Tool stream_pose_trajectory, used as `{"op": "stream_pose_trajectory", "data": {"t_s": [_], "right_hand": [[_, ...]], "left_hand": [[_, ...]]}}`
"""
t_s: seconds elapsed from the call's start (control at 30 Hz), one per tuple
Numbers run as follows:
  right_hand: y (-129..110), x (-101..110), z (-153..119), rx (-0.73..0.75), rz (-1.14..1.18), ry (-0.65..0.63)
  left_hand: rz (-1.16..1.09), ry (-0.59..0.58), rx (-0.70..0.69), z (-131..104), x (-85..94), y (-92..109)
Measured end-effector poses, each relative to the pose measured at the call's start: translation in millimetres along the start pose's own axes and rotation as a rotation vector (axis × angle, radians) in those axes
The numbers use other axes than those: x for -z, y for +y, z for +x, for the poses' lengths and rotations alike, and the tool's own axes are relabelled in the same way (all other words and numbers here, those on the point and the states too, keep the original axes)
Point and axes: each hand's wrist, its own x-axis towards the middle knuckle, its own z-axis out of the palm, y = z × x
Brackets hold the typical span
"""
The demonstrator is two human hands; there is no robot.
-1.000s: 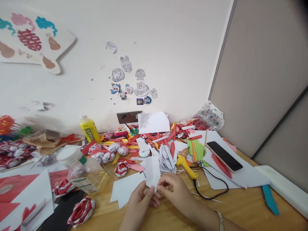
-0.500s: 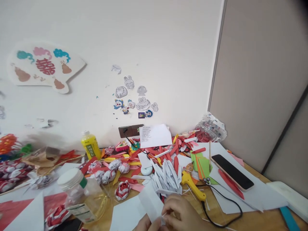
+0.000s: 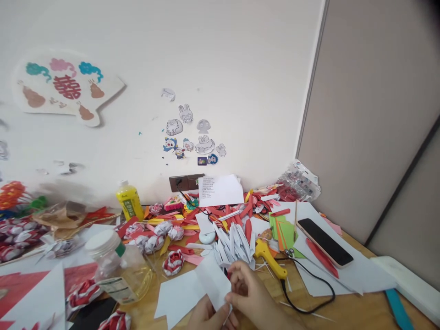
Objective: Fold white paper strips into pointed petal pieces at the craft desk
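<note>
Between my two hands, at the bottom middle, is a strip of white paper [image 3: 213, 280]. My left hand [image 3: 209, 316] pinches its lower end. On the strip's right edge, the thumb and fingers of my right hand [image 3: 245, 291] are closed. A larger white sheet [image 3: 178, 293] lies on the table just left of and beneath the strip. Beyond my fingers is a heap of folded white paper strips [image 3: 233, 247]. A yellow glue gun [image 3: 271, 261] with a black cord lies right of the heap.
A clear jar [image 3: 120, 270] with yellowish liquid and a yellow bottle [image 3: 129, 201] stand on the left. Red-and-white paper rosettes [image 3: 173, 262] lie among coloured strips. At the right, a phone [image 3: 325, 242] rests on white paper. The wall [image 3: 240, 68] rises behind the table.
My right hand has turned, its fingers lifting along the strip's right edge. More of the hands shows, and the view has shifted slightly.
</note>
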Motion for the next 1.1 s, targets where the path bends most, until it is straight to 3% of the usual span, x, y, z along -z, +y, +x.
{"op": "stream_pose_trajectory", "data": {"t_s": [0.27,0.57,1.1], "right_hand": [[-10.7,15.2,-1.1,-0.042,0.062,-0.213],[-2.6,7.9,0.1,-0.102,0.042,-0.052],[-5.8,2.6,-5.9,-0.112,-0.046,-0.005]], "left_hand": [[0.008,0.004,0.002,-8.5,-5.7,20.2],[0.04,-0.017,-0.007,-1.4,-2.0,12.1],[0.16,0.017,0.012,-7.9,-10.7,25.2]]}}
